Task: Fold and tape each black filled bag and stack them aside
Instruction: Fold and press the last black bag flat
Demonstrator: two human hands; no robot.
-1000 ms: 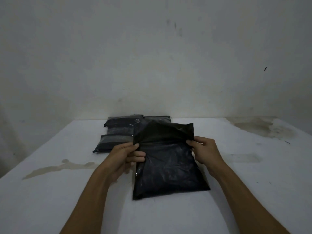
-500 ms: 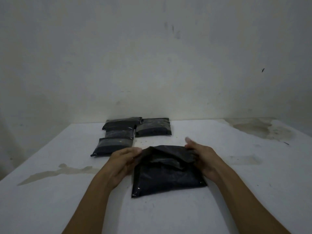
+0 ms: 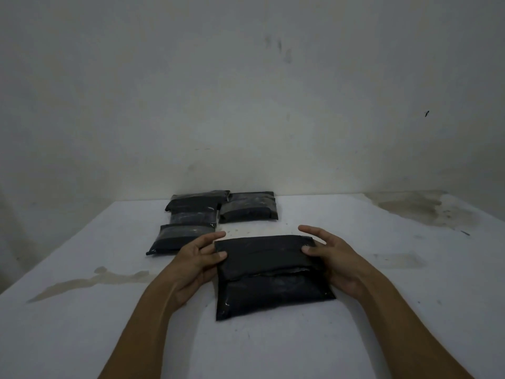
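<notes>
1. A black filled bag (image 3: 273, 274) is seen lying flat on the white bench (image 3: 382, 310), near the middle and just in front of the person. Its top flap is folded down over the body, and the flap's edge runs across the bag as a creased line about halfway down. The plastic is glossy and slightly wrinkled.
2. The left hand (image 3: 198, 258) is held against the bag's left edge, thumb pressed on the flap's upper left corner, with the fingers spread behind it. The right hand (image 3: 332, 254) is placed likewise at the right edge, thumb on the flap's corner, fingers open and splayed. Neither grip is closed around the bag; the flap is only pinned down by the thumbs.
3. Four finished bags (image 3: 218, 214) are seen near the wall (image 3: 246, 91), well apart from the hands: three stepped in a column on the left, one beside them on the right. Paler bands cross them.
4. No brand, label or writing can be read on any bag.
5. Brownish stains (image 3: 90, 283) are noted on the bench.
6. Compared with half a second before, the flap has been flattened fully, and the fingers have been opened out.
</notes>
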